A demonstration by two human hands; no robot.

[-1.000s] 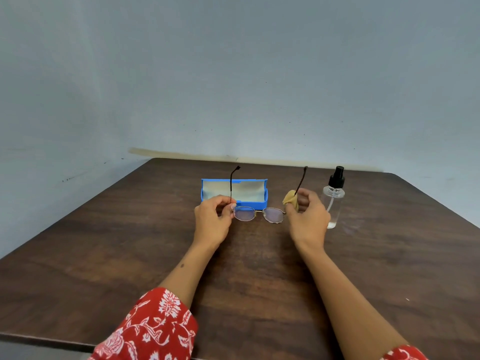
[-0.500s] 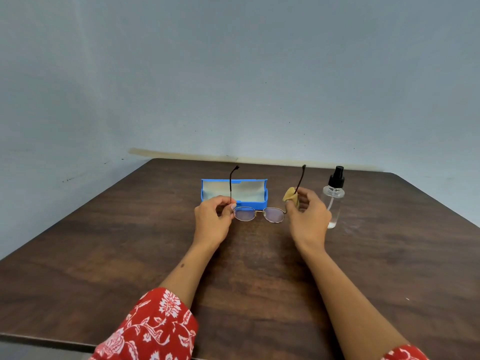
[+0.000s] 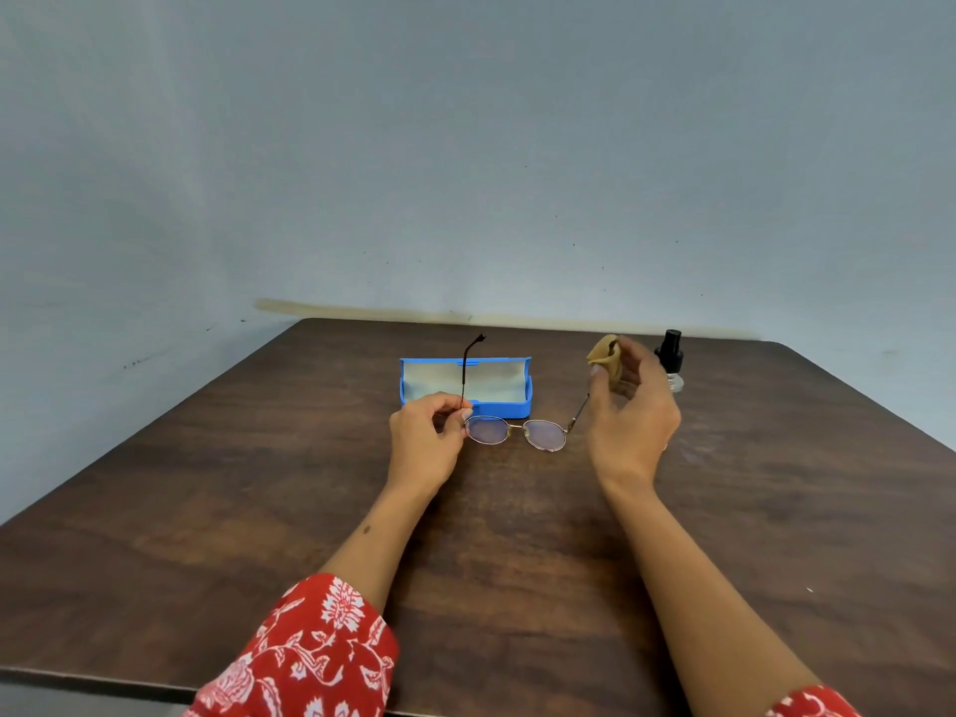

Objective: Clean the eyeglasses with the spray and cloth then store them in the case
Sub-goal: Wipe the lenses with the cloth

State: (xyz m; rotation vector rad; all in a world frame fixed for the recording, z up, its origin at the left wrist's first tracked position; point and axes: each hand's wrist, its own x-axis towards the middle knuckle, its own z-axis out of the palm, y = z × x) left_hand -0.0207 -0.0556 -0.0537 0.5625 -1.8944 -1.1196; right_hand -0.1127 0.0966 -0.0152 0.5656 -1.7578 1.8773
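Note:
Thin metal-rimmed eyeglasses (image 3: 514, 432) hang just above the dark wooden table (image 3: 258, 483), lenses facing me, temples pointing away. My left hand (image 3: 424, 442) pinches the left temple near its hinge. My right hand (image 3: 628, 411) holds a small tan cloth (image 3: 605, 357) between its fingertips, raised at the far end of the right temple, most of which the hand hides. A blue case (image 3: 465, 382) lies open behind the glasses, its pale lining showing. The clear spray bottle (image 3: 671, 359) with a black nozzle stands behind my right hand, partly covered by it.
A pale grey wall rises close behind the table's far edge. Bare wood stretches left and right of the hands. My forearms in red floral sleeves come in from the bottom of the view.
My right hand has slid the cloth up along the right temple toward its tip and lifted. The left hand and the glasses stay about where they were.

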